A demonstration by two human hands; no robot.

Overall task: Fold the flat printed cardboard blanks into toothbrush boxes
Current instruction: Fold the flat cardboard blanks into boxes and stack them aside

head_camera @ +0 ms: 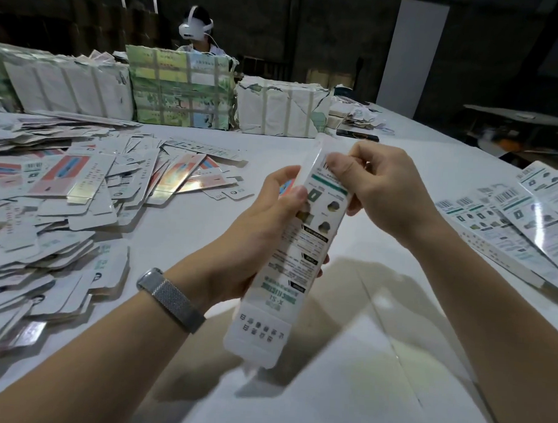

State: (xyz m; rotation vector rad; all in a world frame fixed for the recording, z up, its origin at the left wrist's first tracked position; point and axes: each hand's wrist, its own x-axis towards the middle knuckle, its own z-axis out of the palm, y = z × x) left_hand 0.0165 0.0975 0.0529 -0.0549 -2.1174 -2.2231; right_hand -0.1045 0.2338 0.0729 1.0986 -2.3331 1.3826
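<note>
- The long, narrow white printed cardboard blank [302, 244] is held in the air above the white table [305, 155], roughly midway between the loose heap of flat printed blanks [57, 208] on the left and the row of finished white-and-green boxes [520, 222] on the right
- The left hand [254, 239] wraps the blank's middle from the left edge, thumb on the printed face and fingers curled behind it, a firm hold
- The right hand [380, 196] pinches the blank's upper part, above the left hand, thumb pressed on the face near the barcode and fingers curled round the right edge
- Judging by this, the step in hand is squaring the flat sleeve into a tube; the far end already seems to stand up into a side wall, though blur makes it unsure
- The near end flap [256, 335], below the left hand, hangs flat and unfolded, so the next move likely calls for tucking in the end flaps, one hand steadying the body while the other folds
- Writing on the blank reads upside down from here: "X-S1" in green can be made out near the lower part, with green block lettering beside it too blurred to read; a barcode, a green band and small product pictures sit under the right hand
- A silver mesh wristwatch [171, 297] sits on the left wrist, below the blank
- Beyond the blank, strapped paper-wrapped bundles [180, 88] line the table's far edge, and a person wearing a white headset [196, 27] sits behind them
</note>
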